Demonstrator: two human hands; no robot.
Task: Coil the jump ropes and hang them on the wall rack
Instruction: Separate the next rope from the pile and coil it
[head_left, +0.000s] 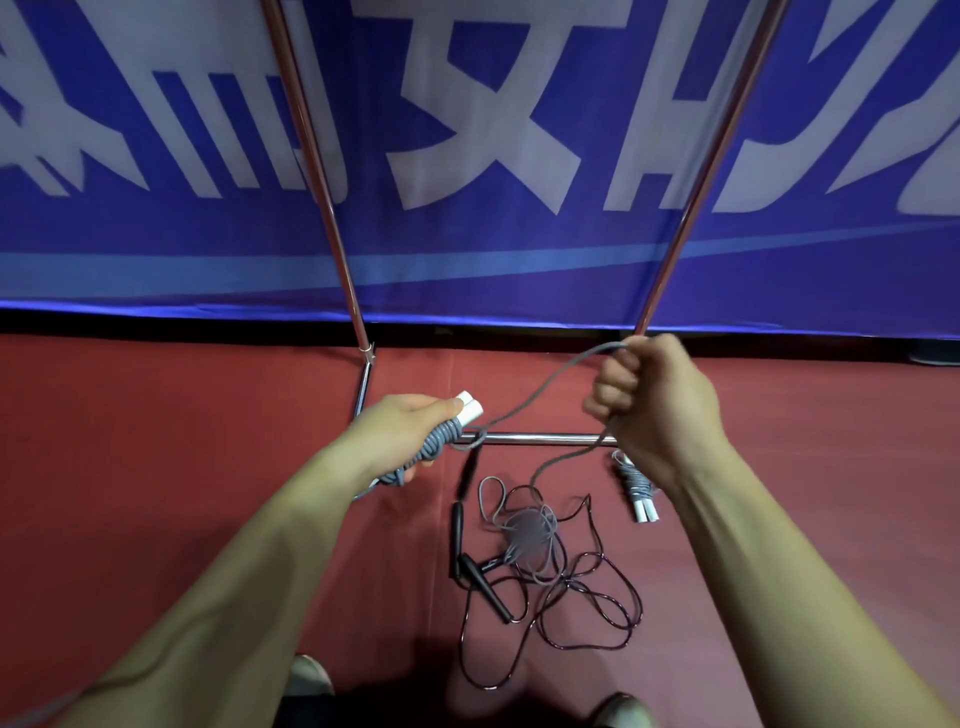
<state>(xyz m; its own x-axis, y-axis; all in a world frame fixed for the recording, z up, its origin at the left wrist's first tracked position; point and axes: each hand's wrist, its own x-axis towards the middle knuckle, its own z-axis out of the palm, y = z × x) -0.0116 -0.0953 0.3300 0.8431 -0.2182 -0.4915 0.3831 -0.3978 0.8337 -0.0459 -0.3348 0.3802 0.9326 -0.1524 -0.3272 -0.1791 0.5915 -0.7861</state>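
My left hand (402, 423) grips a grey jump rope (540, 389) by its two white handles (470, 408), with several turns of cord wound around them. From there the cord arcs up to my right hand (652, 397), which holds it in a fist, then drops to a loose grey tangle (524, 532) on the floor. A black jump rope (587, 597) lies uncoiled on the floor below, its black handles (483, 579) at the left. A wound grey rope with white handles (636, 488) lies by my right wrist. The chrome rack (540, 439) stands just behind my hands.
The rack's two slanted chrome poles (322, 202) rise against a blue banner with white lettering (493, 130). The floor is red sports matting (156, 441). My shoes (309, 675) show at the bottom edge.
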